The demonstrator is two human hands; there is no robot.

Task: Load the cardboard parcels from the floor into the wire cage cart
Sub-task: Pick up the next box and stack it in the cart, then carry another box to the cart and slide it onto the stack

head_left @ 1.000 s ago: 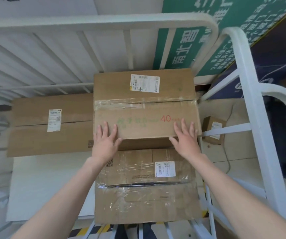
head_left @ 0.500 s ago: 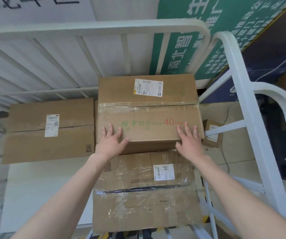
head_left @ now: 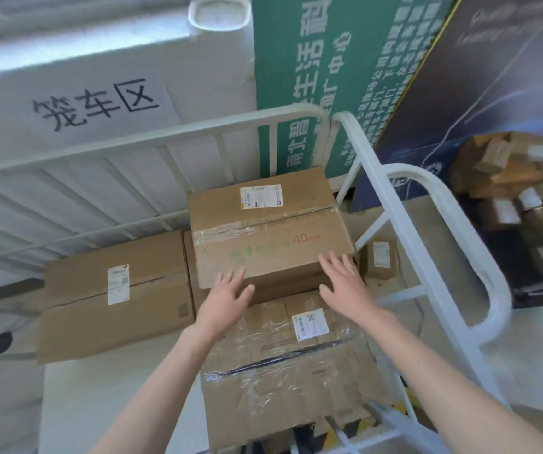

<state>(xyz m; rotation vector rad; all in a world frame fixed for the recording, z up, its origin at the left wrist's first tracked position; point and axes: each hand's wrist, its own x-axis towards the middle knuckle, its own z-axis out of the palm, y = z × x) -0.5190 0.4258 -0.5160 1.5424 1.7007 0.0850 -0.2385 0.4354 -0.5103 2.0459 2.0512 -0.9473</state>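
Inside the white wire cage cart point(head_left: 411, 224), a taped cardboard parcel point(head_left: 263, 224) printed with a red "40" lies on top of a larger, tape-wrapped parcel point(head_left: 283, 381). My left hand point(head_left: 227, 296) rests with straight fingers at the top parcel's near left edge. At the near right edge, my right hand point(head_left: 342, 283) is likewise spread flat. A third long parcel point(head_left: 113, 296) lies to the left against the cart's back rail.
A small parcel point(head_left: 378, 260) sits on the floor just outside the cart's right side. More boxes point(head_left: 519, 191) are piled at the far right. The cart's white floor point(head_left: 99, 404) shows at the lower left. Signboards point(head_left: 329, 77) lean behind the cart.
The view has tilted up and pulled back. Both hands have slid toward the near edge of the top parcel, fingers still flat; the parcel sits slightly farther back.
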